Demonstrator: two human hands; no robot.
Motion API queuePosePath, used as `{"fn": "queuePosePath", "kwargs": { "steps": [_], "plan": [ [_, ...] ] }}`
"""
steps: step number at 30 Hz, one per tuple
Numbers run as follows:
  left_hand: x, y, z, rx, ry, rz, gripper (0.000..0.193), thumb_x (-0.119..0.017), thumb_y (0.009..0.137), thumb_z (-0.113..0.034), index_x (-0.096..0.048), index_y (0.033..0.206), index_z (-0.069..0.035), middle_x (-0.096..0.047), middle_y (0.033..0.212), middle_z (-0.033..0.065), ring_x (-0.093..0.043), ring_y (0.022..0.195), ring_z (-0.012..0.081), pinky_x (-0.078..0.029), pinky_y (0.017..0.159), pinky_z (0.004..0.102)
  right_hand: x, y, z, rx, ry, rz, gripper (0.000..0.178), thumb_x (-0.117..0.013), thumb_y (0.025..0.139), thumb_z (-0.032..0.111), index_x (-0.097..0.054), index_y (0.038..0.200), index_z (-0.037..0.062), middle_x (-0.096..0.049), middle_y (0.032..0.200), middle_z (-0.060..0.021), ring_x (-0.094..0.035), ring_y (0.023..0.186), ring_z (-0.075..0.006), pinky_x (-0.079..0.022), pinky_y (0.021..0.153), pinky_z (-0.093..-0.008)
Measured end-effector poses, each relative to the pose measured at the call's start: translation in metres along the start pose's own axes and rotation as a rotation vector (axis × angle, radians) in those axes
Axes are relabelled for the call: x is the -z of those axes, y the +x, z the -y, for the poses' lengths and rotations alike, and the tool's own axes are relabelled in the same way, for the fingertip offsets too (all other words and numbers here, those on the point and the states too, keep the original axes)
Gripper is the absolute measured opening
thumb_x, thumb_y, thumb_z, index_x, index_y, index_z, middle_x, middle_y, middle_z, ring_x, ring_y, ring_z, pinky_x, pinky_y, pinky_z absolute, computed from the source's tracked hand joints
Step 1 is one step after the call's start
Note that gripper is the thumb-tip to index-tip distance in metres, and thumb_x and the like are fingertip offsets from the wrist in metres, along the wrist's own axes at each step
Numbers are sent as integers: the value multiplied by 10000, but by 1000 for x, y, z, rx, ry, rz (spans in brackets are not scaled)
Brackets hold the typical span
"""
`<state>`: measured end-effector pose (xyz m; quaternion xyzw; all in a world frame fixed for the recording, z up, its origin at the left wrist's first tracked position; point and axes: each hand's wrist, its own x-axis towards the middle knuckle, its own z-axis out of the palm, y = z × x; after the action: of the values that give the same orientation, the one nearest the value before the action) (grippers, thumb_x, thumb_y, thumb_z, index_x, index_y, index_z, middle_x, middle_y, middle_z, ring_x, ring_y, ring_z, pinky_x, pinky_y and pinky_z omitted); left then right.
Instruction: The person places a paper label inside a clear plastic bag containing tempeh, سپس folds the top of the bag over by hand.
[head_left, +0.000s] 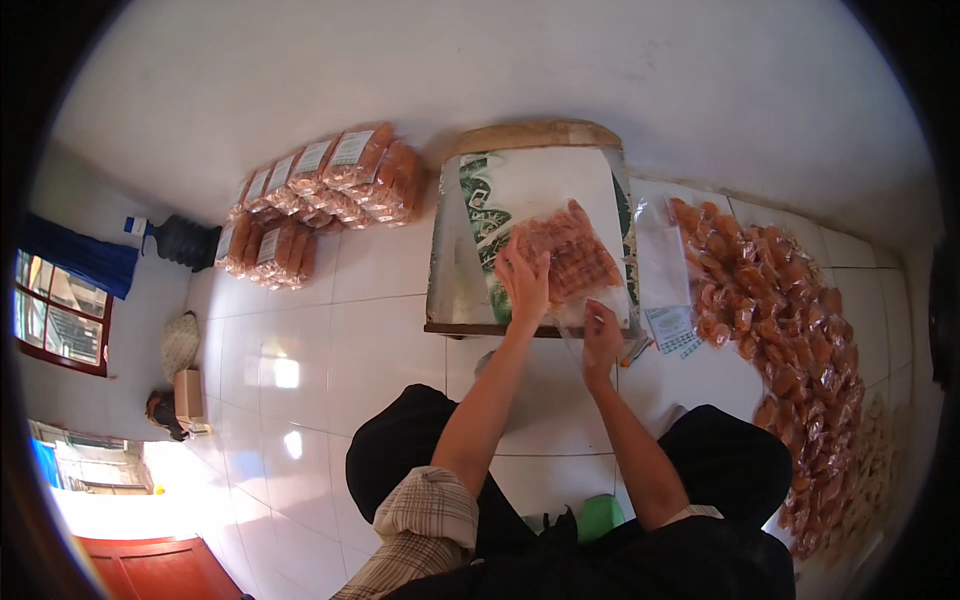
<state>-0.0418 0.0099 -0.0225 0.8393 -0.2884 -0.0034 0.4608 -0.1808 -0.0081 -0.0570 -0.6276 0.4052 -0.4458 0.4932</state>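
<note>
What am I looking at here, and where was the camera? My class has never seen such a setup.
This is a person working bare-handed, not a machine. The picture comes from a wide camera worn on the head, looking down, so straight edges bend. On the low table lies a clear bag of reddish-brown pieces. The left hand rests on it, spread open; the right hand pinches its loose end. Filled bags are stacked on the floor to the left; a heap of small packets spreads to the right.
</note>
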Motion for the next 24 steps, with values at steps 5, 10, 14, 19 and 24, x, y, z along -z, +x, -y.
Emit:
{"fn": "queuePosePath", "kwargs": {
  "steps": [5,10,14,19,24],
  "plan": [
    [-1,29,-3,-420,328,226,475,-444,901,-338,-350,1340,-182,-228,1413,101,-174,1311,343,-134,1043,535,-20,-2,3,-28,71,-83,226,-571,835,57,-525,1043,-17,-579,953,-125,-578,849,-206,-485,747,-295],
    [-1,22,-1,-436,454,313,473,-394,916,-375,-294,1372,-295,-151,1457,105,-98,1340,348,-121,1031,578,-27,-1,21,-169,88,-68,273,-565,841,81,-482,1079,-24,-517,949,-121,-531,833,-196,-468,731,-321],
    [-7,18,-9,-428,442,293,473,-408,906,-394,-303,1363,-326,-135,1466,102,-84,1346,346,-130,1006,625,-32,6,10,-71,61,-95,260,-559,827,64,-500,1071,-4,-486,976,-111,-520,833,-212,-458,695,-320],
    [-4,20,-9,-420,443,287,485,-437,891,-397,-316,1356,-327,-139,1465,101,-79,1347,343,-131,1002,633,-42,6,20,-3,-49,-166,196,-561,804,33,-545,999,24,-479,978,-115,-522,804,-237,-452,677,-312],
    [-4,19,-17,-400,437,286,490,-493,857,-367,-363,1325,-305,-179,1449,101,-113,1337,345,-99,1010,632,-22,13,8,120,-192,31,184,-545,802,-4,-543,986,8,-485,967,-122,-525,846,-246,-467,710,-319]
  ]
}}
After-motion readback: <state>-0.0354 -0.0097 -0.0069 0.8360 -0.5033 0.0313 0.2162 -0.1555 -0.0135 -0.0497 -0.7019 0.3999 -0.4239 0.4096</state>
